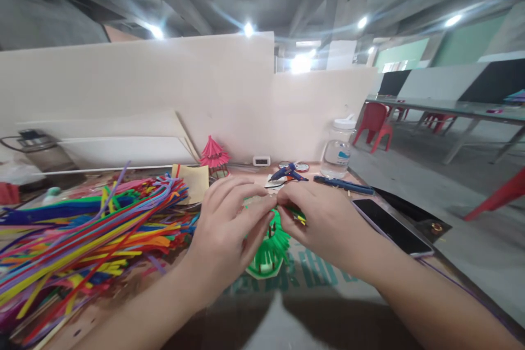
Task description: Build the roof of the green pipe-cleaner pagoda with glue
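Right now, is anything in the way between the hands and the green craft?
No, nothing visible. The left hand and the right hand both pinch the top of the green craft. The pile of fuzzy sticks lies off to the left, apart.

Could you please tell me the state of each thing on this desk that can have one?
Green fringed craft piece: pinched at its top by left hand and right hand.
Clear plastic bottle with white cap: upright, capped.
Black smartphone: flat, screen dark.
Blue glue gun: lying down, unheld.
Pink pleated paper parasol: open, upright.
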Demonstrator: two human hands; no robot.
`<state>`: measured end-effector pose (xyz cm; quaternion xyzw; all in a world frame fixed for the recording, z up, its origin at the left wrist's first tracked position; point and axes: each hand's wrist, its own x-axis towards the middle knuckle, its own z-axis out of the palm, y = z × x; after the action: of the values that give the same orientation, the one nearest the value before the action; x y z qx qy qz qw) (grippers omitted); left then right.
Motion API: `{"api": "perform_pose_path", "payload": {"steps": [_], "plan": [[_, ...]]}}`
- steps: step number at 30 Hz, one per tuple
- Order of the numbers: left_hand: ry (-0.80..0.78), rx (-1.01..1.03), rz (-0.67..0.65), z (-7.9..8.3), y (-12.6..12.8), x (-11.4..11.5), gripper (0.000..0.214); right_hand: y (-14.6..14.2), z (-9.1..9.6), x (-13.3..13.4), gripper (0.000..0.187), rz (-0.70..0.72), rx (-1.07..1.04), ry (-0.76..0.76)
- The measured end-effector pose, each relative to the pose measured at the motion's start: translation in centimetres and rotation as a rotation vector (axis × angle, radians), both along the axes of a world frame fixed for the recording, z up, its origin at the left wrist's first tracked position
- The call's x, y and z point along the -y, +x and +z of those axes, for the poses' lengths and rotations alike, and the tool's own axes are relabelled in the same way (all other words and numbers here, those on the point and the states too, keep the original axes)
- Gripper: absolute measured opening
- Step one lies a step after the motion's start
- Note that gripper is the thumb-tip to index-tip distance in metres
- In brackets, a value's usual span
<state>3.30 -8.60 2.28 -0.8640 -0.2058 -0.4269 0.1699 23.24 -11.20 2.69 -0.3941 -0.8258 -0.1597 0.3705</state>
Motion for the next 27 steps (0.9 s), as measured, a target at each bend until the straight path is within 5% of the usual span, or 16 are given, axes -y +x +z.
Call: {"api": "perform_pose_path", "payload": {"steps": [9,19,22,27], "plan": [[-0.257,-0.001,-0.157,-0.2,-0.1,0.2,0.034,-0.5,0.3,-0.2,0.019,-0.055,-0.035,0.294],[-0.551,0.146,-0.166,1.3,-0.7,0.3,0.017,-1.5,0.6,1.0,0.012,0.058,-0.028,0.301],[-0.662,0.181,-0.137,1.7,-0.9,0.1,0.021,0.3,0.8,-0.1,0.012,0.007,-0.148,0.127],[-0.775,0.295,-0.106,2.0,-1.7,-0.2,0.023,5.3,-1.7,-3.0,0.031,-0.452,-0.013,-0.507]]}}
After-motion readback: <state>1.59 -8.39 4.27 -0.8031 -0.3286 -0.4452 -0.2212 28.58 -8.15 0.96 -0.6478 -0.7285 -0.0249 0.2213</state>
